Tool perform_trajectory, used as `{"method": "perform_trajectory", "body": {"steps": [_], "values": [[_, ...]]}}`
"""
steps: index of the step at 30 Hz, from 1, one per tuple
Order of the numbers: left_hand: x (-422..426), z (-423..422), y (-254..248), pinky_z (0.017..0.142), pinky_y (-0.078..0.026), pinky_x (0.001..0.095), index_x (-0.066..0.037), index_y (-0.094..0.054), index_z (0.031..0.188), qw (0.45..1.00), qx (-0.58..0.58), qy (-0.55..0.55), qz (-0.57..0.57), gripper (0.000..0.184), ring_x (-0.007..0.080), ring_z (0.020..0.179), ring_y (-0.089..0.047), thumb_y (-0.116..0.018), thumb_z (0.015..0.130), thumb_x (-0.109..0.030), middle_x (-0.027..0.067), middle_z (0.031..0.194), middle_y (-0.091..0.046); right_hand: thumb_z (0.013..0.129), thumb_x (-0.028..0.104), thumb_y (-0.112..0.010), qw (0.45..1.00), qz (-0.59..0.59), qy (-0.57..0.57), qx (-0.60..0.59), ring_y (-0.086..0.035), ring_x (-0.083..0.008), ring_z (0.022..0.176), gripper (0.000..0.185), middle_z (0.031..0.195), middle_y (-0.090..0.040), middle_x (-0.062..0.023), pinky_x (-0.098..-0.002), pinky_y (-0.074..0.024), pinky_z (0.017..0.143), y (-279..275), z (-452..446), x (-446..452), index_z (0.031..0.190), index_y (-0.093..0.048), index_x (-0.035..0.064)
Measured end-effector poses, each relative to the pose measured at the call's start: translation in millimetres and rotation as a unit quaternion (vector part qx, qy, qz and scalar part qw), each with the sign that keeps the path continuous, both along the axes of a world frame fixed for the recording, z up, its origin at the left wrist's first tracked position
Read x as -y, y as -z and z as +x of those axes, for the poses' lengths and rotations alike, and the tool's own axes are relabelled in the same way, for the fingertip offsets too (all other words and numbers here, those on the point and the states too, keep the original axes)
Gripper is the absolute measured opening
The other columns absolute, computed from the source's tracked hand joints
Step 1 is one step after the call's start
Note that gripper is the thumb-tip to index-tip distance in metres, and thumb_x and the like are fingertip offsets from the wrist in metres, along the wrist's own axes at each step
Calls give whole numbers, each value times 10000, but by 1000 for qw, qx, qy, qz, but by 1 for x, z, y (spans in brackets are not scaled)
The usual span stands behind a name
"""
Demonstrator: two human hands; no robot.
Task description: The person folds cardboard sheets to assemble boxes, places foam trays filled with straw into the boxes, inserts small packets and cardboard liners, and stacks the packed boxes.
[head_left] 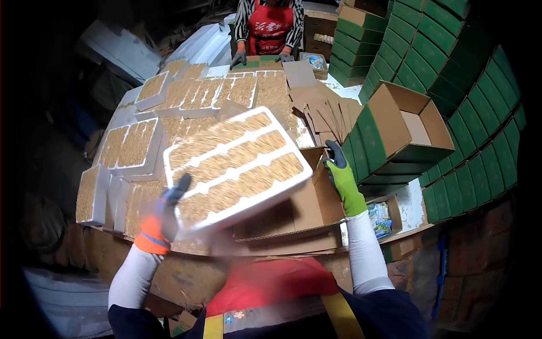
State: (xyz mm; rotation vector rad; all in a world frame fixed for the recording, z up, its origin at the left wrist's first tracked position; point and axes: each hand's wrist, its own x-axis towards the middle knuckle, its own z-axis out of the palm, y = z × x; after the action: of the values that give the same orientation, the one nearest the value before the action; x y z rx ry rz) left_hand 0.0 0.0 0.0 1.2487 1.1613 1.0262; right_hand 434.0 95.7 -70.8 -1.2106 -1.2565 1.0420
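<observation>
A white foam tray (pixel 251 200), filled with rows of tan, straw-like material, is tilted above an open cardboard box (pixel 328 200). My left hand (pixel 169 206), in a grey and orange glove, grips the tray's left edge with the thumb on top; its other fingers are hidden and slightly blurred. My right hand (pixel 342 179), in a green and grey glove, holds the right wall of the box near its upper edge. The tray hides the box's far left part.
More filled foam trays (pixel 132 144) cover the table's left and middle. Green cartons (pixel 395 133) stand stacked on the right, beside flat cardboard pieces (pixel 324 104). A box of blue-green packets (pixel 380 219) sits right of my forearm. Across the table, a person in a red apron (pixel 271 28) has gloved hands on a carton.
</observation>
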Motion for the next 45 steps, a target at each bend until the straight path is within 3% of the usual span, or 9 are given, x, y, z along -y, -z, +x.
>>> {"method": "perform_trajectory", "body": {"steps": [14, 19, 23, 26, 30, 34, 37, 42, 45], "values": [[-12, 160, -57, 653, -430, 277, -40, -618, 1147, 969, -151, -17, -197, 613, 97, 730, -517, -654, 819, -556, 4, 880, -628, 989, 321, -451, 833, -92, -214, -502, -580, -228, 1113, 419, 1237, -576, -137, -329, -499, 931, -22, 12, 35, 1332, -470, 81], [-34, 120, 46, 889, -456, 378, 64, -451, 1255, 924, -357, 36, -129, 806, 357, 1047, -602, -621, 806, -584, 248, 1136, -612, 826, 81, -700, 993, -52, -68, -76, -533, -44, 684, 576, 990, -598, -21, -192, -423, 549, -21, 4, 36, 1347, -455, 61], [-5, 132, 30, 926, -440, 370, 43, -339, 1352, 902, -428, 17, -55, 793, 322, 1100, -573, -656, 828, -461, 245, 1215, -563, 814, 144, -702, 998, -20, -36, 56, -602, -136, 793, 632, 1178, -569, -106, -280, -499, 666, -26, 3, 46, 1379, -426, 81], [-3, 152, -3, 977, -407, 409, 39, -155, 1445, 840, -535, 77, -51, 934, 413, 1177, -501, -663, 826, -442, 330, 1302, -448, 787, 291, -667, 949, 94, -40, 300, -438, -378, 1234, 712, 1392, -431, -177, -463, -347, 1030, -26, 3, 46, 1414, -386, 106], [-17, 163, 24, 872, -458, 453, 47, -230, 1421, 782, -605, 151, -9, 846, 434, 1003, -579, -505, 879, -541, 349, 1193, -490, 736, 320, -659, 790, 238, 17, 565, -417, -409, 1183, 476, 1358, -441, -170, -517, -337, 934, -67, -17, 52, 1160, -605, 111], [-22, 171, 42, 706, -485, 395, 181, -420, 1247, 513, -768, 289, 253, 726, 327, 840, -625, -489, 898, -452, 256, 988, -630, 551, 612, -766, 695, 117, -302, 642, -420, -429, 1176, 1052, 1388, -377, -192, -527, -341, 990, -66, -54, 53, 1417, -363, 170], [-38, 162, 12, 638, -488, 403, 51, -569, 1051, 675, -640, 354, 95, 528, 318, 717, -628, -515, 893, -450, 176, 809, -645, 525, 542, -828, 640, 7, -377, 670, -301, -513, 1286, 1188, 1456, -239, -288, -579, -298, 1029, -48, -71, 42, 1478, -219, 177], [-74, 100, -27, 817, -513, 377, -86, -616, 1150, 896, -272, 124, 327, 424, 302, 908, -652, -729, 765, -224, 147, 965, -669, 591, 449, -833, 577, -40, -390, 717, -279, -576, 1282, 1147, 1475, -150, -317, -624, -451, 883, -54, -94, 46, 1486, -168, 176], [-192, 79, 55, 911, -469, 377, -85, -603, 1184, 885, -436, -46, 156, 495, 287, 1093, -586, -711, 767, -329, 154, 1189, -604, 618, 429, -819, 589, -57, -375, 713, -265, -576, 1291, 1121, 1491, -124, -307, -645, -411, 918, -48, -97, 46, 1492, -161, 187]]}}
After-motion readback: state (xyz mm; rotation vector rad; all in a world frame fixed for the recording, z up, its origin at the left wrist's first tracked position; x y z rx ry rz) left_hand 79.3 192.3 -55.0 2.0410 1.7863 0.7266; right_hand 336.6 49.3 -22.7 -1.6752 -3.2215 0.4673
